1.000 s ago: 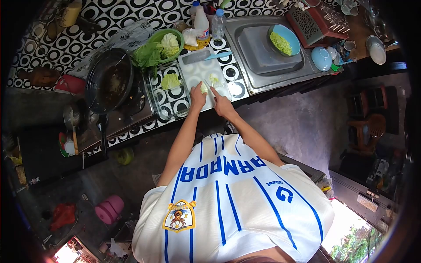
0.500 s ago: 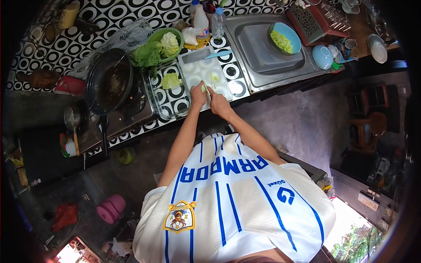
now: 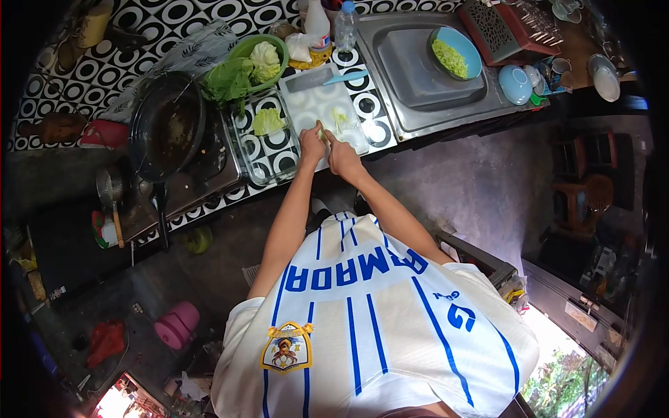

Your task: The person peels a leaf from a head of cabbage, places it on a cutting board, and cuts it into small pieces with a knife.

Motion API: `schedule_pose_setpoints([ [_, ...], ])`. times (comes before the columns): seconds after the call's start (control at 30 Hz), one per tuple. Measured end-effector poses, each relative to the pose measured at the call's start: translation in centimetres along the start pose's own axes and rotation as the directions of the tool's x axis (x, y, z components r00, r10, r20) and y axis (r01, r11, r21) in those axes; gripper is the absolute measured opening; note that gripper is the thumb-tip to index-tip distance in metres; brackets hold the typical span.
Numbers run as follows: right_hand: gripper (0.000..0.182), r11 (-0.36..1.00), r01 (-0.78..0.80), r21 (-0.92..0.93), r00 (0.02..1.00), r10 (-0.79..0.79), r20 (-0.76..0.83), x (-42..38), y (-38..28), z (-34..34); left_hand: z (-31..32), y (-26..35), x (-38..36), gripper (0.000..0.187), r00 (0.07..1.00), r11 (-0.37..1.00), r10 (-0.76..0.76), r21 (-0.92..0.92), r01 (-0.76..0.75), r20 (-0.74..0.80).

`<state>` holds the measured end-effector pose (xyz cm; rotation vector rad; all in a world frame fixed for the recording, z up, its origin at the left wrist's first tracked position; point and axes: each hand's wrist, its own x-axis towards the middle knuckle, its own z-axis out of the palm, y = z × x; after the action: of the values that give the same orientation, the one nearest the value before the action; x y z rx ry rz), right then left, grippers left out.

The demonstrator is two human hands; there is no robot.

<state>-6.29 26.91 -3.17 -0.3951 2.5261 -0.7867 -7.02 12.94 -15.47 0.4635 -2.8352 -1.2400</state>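
Note:
My left hand (image 3: 311,146) and my right hand (image 3: 343,156) meet over the near part of a pale cutting board (image 3: 301,104). Their fingers are closed close together on a small piece of cabbage leaf, mostly hidden by the fingers. Just beyond my right hand, a pale scrap of cabbage (image 3: 339,120) lies on the board. A knife (image 3: 345,78) with a light blue handle rests across the board's far end. To the left, a cabbage leaf (image 3: 268,122) sits in a clear glass tray (image 3: 261,177).
A green basin (image 3: 284,52) holds cabbage and leafy greens behind the tray. Left stands a dark wok (image 3: 139,132) on the stove. At right, a blue bowl (image 3: 476,59) of shredded cabbage sits on the sink (image 3: 390,104). Bottles (image 3: 345,28) stand at the back.
The view has shifted slightly. Both hands stay together over the near part of the board, with fingertips shifted a little. The knife and the leaf in the tray stay put.

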Motion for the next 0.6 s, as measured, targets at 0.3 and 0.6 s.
schedule_pose_setpoints([
  [0.3,0.064,0.999,0.047,-0.006,0.998,-0.047,-0.038,-0.6,1.0,1.3,0.0,0.3,0.4,0.060,0.998,0.997,-0.031,0.077,0.026,0.054],
  [0.6,0.063,0.996,0.092,0.018,0.994,-0.091,-0.061,-1.8,2.1,1.8,0.1,0.2,0.6,0.070,0.993,0.992,-0.061,0.114,0.049,0.104],
])
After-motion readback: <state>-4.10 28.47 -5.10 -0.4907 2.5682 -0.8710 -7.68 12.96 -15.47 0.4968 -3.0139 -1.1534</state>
